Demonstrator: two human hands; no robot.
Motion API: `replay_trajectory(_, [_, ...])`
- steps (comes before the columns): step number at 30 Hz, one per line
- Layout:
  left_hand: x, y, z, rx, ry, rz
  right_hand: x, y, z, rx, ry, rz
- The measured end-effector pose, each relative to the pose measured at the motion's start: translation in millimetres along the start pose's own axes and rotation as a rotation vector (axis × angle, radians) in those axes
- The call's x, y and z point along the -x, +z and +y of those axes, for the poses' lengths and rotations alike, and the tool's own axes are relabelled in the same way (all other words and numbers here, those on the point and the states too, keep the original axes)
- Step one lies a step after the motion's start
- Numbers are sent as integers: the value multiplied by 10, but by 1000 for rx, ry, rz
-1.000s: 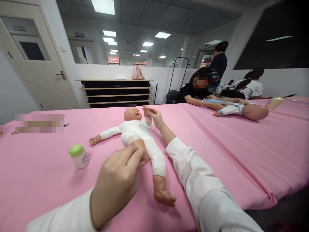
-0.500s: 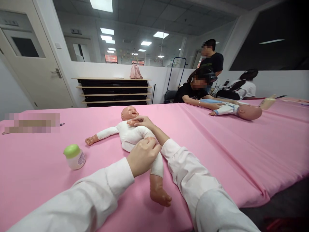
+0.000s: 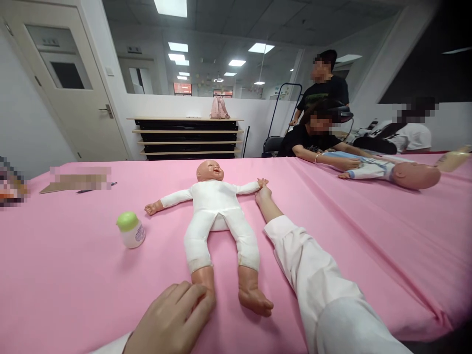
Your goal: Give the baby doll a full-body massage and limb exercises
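Doll [image 3: 217,196] is on its back mid-frame, face up, head toward the top, on the pink-covered worktop [image 3: 332,231]. I've got it by opposite corners. Left hand [image 3: 173,317], lower left of centre: fingers curled over the foot of the frame-left leg, just below the ankle [image 3: 202,278]. Underside hidden, can't tell how firm. Right hand [image 3: 263,194], right of centre: closed narrow on the end of the frame-right arm, doll's small fingers poking out past mine.

Step in hand, my read: the outstretched phase of a diagonal arm-and-leg movement. Both held limbs look laid out long. Free arm [image 3: 177,197] and free leg [image 3: 249,246] lie on the cloth.

Next move, I'd judge, calls for light, matched effort: either fold both held ends in toward the belly together, or ease off and swap to the free pair. Uneven pull could twist the soft body or drag it across the cloth.

Jar [image 3: 131,231] sits upright left of centre, lid on, near the free arm, neither hand touching it. Second doll [image 3: 376,169], upper right, is with another person [image 3: 291,145], well apart.
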State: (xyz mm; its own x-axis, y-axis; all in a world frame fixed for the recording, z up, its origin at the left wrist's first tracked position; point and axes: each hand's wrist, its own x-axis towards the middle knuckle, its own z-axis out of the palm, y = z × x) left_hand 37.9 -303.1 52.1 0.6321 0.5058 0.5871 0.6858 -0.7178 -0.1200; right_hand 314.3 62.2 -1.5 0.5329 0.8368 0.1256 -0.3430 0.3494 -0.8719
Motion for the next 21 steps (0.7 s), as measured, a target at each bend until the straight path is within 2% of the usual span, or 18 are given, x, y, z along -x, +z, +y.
replay_trajectory(3, [119,170,4,-43,-48,4,3,21,15,-40,61,67])
replay_trajectory(6, [163,253,30,-63,-133,-9,28,67,-30,-59,63,90])
replay_trajectory(8, [128,215,36,-55,-132,-12,72,126,-104,-69,43,101])
replay_trajectory(10, [17,90,32,-63,-121,59,150,226,-226,-77,-31,56])
replay_trajectory(12, [-175,-91,23,-87,-160,177,267,367,-380,-73,-177,-98])
replay_trajectory(14, [-427,-261,13,-90,-236,241,420,533,-526,-43,-332,-340])
replay_trajectory(16, [-693,-352,-2,-110,-226,293,593,689,-617,27,-392,-603])
replay_trajectory(18, [-930,-325,-31,-114,-120,296,772,804,-635,149,-365,-830])
replay_trajectory(21, [-1163,-91,-111,-136,17,228,1021,872,-580,350,-351,-1083])
